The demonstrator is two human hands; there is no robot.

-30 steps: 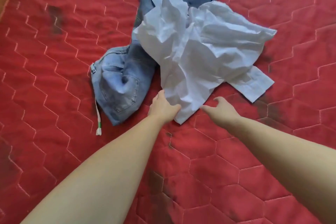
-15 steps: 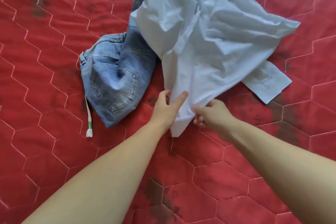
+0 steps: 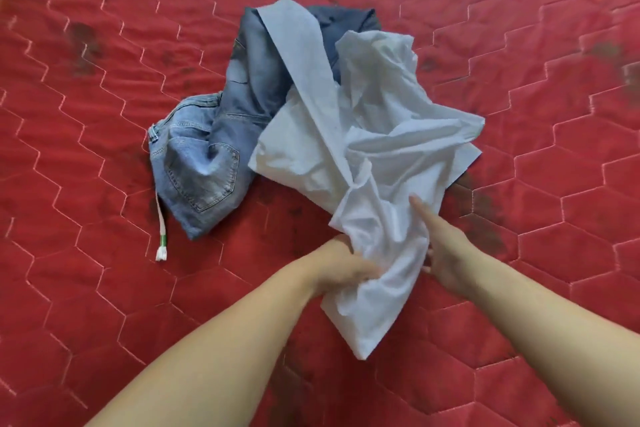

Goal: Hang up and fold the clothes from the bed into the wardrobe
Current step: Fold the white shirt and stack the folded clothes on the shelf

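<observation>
I am gripping the shirt (image 3: 374, 163) at center frame with my left hand (image 3: 346, 269); my right hand (image 3: 446, 253) is touching it, fingers mostly straight. The jeans (image 3: 214, 156) are lying on the bed (image 3: 104, 45), left of center. Nothing looks hung or folded yet.

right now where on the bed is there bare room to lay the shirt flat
Bare quilt lies left of the jeans and their drawstring, along the near edge under both arms, and right of the shirt. The middle is crowded: shirt overlaps jeans there, with the left hand gripping the shirt and the right hand against it.
</observation>
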